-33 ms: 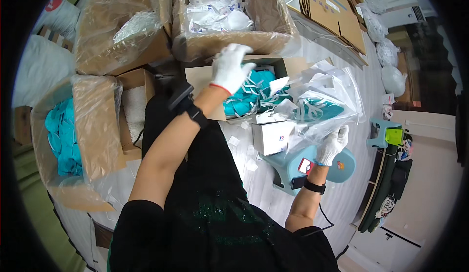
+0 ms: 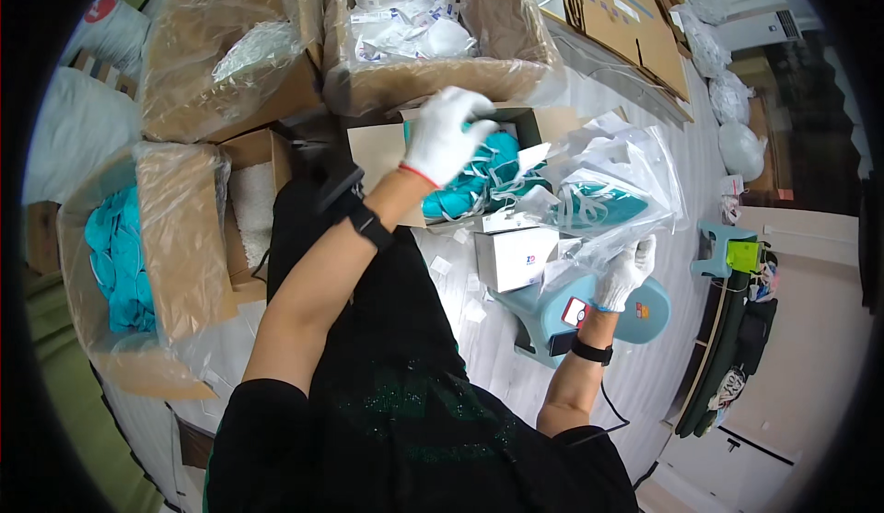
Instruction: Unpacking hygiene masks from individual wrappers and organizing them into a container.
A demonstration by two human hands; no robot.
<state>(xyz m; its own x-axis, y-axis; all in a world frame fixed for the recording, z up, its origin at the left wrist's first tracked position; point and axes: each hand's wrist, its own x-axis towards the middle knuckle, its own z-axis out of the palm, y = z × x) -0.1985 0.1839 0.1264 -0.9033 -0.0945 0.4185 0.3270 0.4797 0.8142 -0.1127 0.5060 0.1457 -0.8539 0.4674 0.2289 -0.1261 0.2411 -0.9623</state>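
My left hand (image 2: 448, 137), in a white glove, is above an open cardboard box (image 2: 376, 149). Its fingers are curved, with the thumb apart, and I see nothing gripped between them. A small sliver of teal shows beside the glove; whether it touches the hand I cannot tell. Inside the box lie teal fabric pieces (image 2: 497, 158) with pale straps. My gloved right hand (image 2: 628, 273) is closed on the edge of a clear plastic bag (image 2: 668, 195). Another teal piece with white straps (image 2: 603, 204) lies in or under that bag.
A small white box (image 2: 516, 260) sits on a light-blue stool (image 2: 539, 308), near a phone-like black device (image 2: 564, 343). Farther away, a plastic-lined carton (image 2: 442, 80) holds white packets. At left, another lined carton (image 2: 193, 237) contains teal pieces. Flattened cardboard (image 2: 635, 25) leans at the far right.
My left hand has shifted slightly to the right over the box, and a sliver of teal now shows beside it. My right hand stays at the plastic bag.
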